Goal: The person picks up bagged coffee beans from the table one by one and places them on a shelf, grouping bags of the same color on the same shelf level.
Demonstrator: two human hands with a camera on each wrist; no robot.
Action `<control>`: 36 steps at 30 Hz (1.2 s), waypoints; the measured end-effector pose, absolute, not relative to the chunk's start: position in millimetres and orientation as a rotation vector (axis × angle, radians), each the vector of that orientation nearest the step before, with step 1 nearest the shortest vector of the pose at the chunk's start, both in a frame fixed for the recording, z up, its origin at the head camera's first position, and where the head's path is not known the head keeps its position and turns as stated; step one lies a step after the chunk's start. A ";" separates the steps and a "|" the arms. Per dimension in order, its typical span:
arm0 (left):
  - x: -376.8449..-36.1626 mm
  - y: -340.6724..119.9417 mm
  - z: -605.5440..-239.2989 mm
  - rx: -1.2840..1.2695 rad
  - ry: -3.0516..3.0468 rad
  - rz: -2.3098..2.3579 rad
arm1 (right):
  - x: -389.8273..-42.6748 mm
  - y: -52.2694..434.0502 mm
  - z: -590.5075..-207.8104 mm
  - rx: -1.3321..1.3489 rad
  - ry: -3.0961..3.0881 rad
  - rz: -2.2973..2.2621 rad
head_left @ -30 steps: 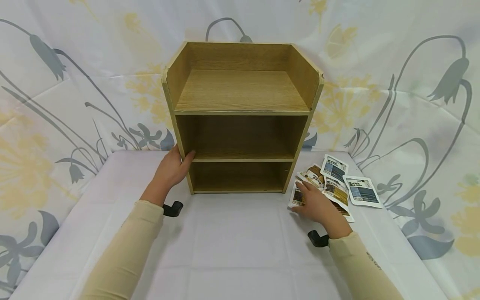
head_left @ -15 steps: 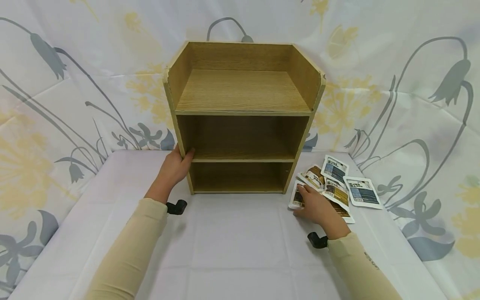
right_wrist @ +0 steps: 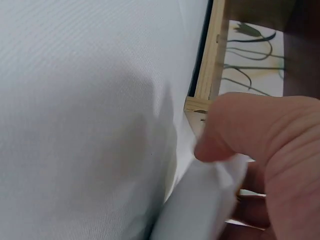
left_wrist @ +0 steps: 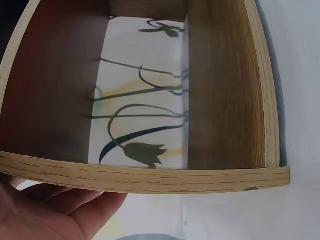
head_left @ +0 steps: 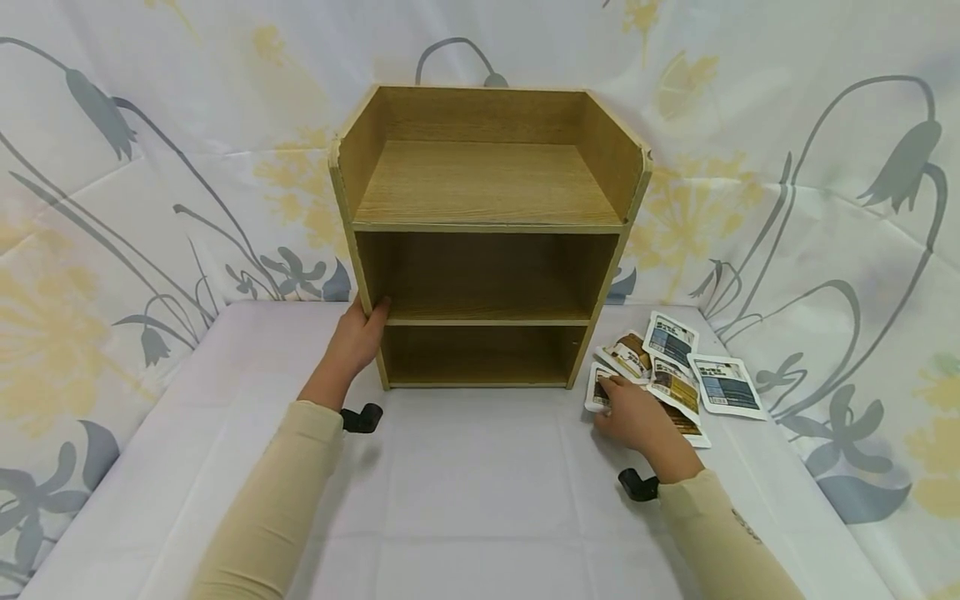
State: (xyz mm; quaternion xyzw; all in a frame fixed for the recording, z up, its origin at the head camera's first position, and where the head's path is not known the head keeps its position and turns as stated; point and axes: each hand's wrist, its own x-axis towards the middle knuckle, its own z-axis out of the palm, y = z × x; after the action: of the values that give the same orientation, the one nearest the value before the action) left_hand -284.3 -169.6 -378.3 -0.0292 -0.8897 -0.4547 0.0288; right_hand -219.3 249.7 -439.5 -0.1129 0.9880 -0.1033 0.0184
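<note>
A wooden shelf unit with three levels stands against the back cloth. My left hand holds its left side panel, thumb on the inner side near the middle board. In the left wrist view several fingers lie along the panel's outside. To the right of the shelf, my right hand pinches a flat white-edged packet at the near left of a small pile. The right wrist view shows the thumb over this packet's white face and the other fingers underneath; its printed side is mostly hidden there.
Several flat printed packets overlap beside my right hand, one blue-labelled packet lying farthest right. A white cloth covers the table. Flower-patterned fabric hangs behind and at both sides.
The packet in my right hand has shifted slightly right, with its edge drawn in from the left. My left wrist and forearm have swung a little right while the hand stays on the shelf.
</note>
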 end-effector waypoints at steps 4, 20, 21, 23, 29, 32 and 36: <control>-284.3 -168.7 -379.5 -0.099 -2.713 -1.409 | -218.6 251.9 -440.3 -0.374 3.133 -0.289; -281.6 -165.8 -380.0 -0.104 -2.693 -1.486 | -205.1 255.4 -431.5 -0.542 3.431 -0.461; -281.5 -165.7 -379.5 -0.107 -2.690 -1.489 | -204.3 255.1 -430.0 -0.543 3.438 -0.468; -281.1 -165.8 -379.3 -0.118 -2.686 -1.500 | -202.8 254.5 -427.1 -0.538 3.443 -0.478; -280.9 -166.0 -378.4 -0.151 -2.670 -1.547 | -198.3 253.1 -415.0 -0.540 3.457 -0.517; -280.9 -165.8 -378.2 -0.154 -2.667 -1.564 | -196.3 253.1 -408.2 -0.573 3.476 -0.531; -281.2 -165.8 -378.8 -0.152 -2.668 -1.568 | -193.7 254.0 -399.5 -0.579 3.481 -0.519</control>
State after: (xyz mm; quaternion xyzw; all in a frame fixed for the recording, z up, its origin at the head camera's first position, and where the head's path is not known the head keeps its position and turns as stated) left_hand -281.2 -165.8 -378.8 -0.0490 -0.8609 -0.5060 0.0215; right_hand -193.7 254.0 -399.5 -0.1586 0.9540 -0.1423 -0.2108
